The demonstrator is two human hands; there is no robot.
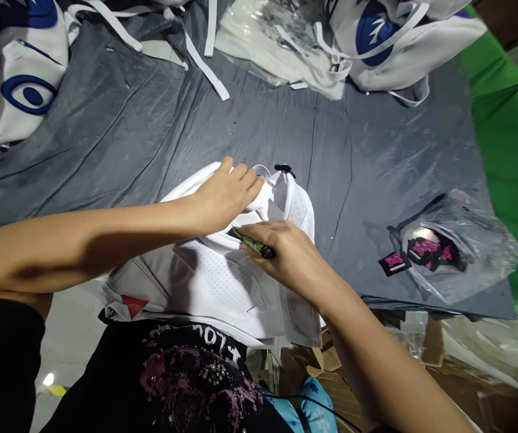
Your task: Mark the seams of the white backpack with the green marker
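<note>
A white bag [222, 279] with dotted mesh padding lies at the table's near edge, partly over my lap. My left hand [229, 195] is closed on the bag's upper edge, near a clear ring and a white strap. In my right hand [281, 246] is a green tool with a black end [259, 246], its tip against the white fabric just below my left hand. What the tip touches is too small to tell. A black buckle [284, 169] sits on the strap at the bag's top right.
A grey cloth [259, 126] covers the table. White bags with blue eye patterns stand at the back left [28, 90] and back right [376, 48], with loose straps between. On the right lies a plastic bag [484, 252] of pink-and-black tags beside green material [502, 120].
</note>
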